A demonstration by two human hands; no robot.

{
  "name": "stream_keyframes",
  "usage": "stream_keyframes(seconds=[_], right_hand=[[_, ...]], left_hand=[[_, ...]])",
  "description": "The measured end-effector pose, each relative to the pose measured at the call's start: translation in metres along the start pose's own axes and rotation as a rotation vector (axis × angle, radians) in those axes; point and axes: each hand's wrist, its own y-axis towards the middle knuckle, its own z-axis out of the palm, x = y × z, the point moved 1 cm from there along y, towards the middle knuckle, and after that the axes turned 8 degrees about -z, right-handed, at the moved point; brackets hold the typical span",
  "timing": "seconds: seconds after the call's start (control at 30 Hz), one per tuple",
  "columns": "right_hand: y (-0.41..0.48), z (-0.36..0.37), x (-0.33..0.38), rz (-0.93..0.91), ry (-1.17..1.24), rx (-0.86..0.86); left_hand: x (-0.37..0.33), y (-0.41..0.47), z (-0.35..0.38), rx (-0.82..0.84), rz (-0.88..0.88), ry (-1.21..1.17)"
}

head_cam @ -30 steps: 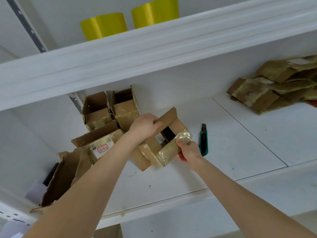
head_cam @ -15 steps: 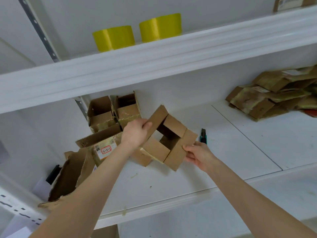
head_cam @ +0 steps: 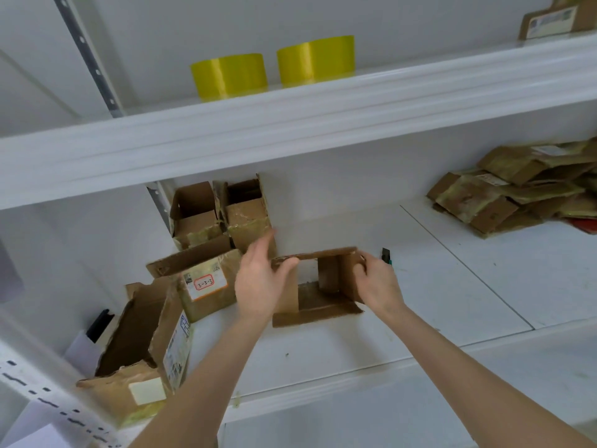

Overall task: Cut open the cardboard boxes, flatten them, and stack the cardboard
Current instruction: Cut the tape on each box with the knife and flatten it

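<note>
1. Cardboard box (head_cam: 318, 305), open-ended, sits on the white shelf (head_cam: 452, 286) between both hands.
2. Left hand (head_cam: 258, 282): fingers straight, flat on its left wall.
3. Right hand (head_cam: 376, 282): fingers curled round its right wall.
4. I see cutter (head_cam: 386, 254) just behind Right hand.

A white upper shelf (head_cam: 323, 124) overhangs a scuffed lower shelf (head_cam: 452, 286); a slotted metal upright (head_cam: 93, 59) climbs the pale wall (head_cam: 420, 17) under even light.

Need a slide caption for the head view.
Right hand grips opened cardboard box on shelf; left hand touches it.
</note>
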Motion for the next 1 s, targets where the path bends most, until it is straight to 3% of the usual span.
stream_keyframes(seconds=[0.07,0.13,0.2,0.33,0.43,0.53,0.63,0.7,0.83,0.9,1.0], right_hand=[[-0.001,0.0,-0.003,-0.014,0.054,-0.054],[-0.003,0.001,-0.004,-0.037,0.087,-0.061],[-0.007,0.002,-0.003,-0.073,0.112,-0.041],[-0.011,0.005,-0.008,-0.1,0.253,-0.017],[-0.008,-0.008,-0.021,0.077,0.496,-0.031],[-0.006,-0.022,-0.042,0.284,0.938,0.175],[-0.004,-0.034,-0.057,0.443,1.314,0.298],[-0.002,-0.035,-0.057,0.49,1.268,0.325],[0.0,-0.02,-0.041,0.395,0.833,0.42],[0.001,-0.013,-0.037,0.343,0.839,0.341],[0.001,-0.012,-0.03,0.214,0.802,0.228]], left_hand=[[0.015,-0.01,0.002,0.074,-0.291,-0.16],[0.025,-0.015,0.009,0.24,-0.42,-0.162],[0.029,-0.012,0.013,0.322,-0.416,-0.067],[0.019,0.0,0.011,0.252,-0.322,0.148],[0.022,0.002,0.004,0.419,-0.244,-0.061],[0.03,0.002,-0.008,0.594,-0.315,-0.396],[0.038,-0.002,-0.017,0.679,-0.413,-0.575],[0.042,-0.003,-0.02,0.721,-0.412,-0.702],[0.033,0.002,-0.021,0.845,-0.316,-0.869],[0.025,0.008,-0.026,0.873,-0.318,-0.871],[0.018,0.01,-0.032,0.75,-0.343,-0.713]])
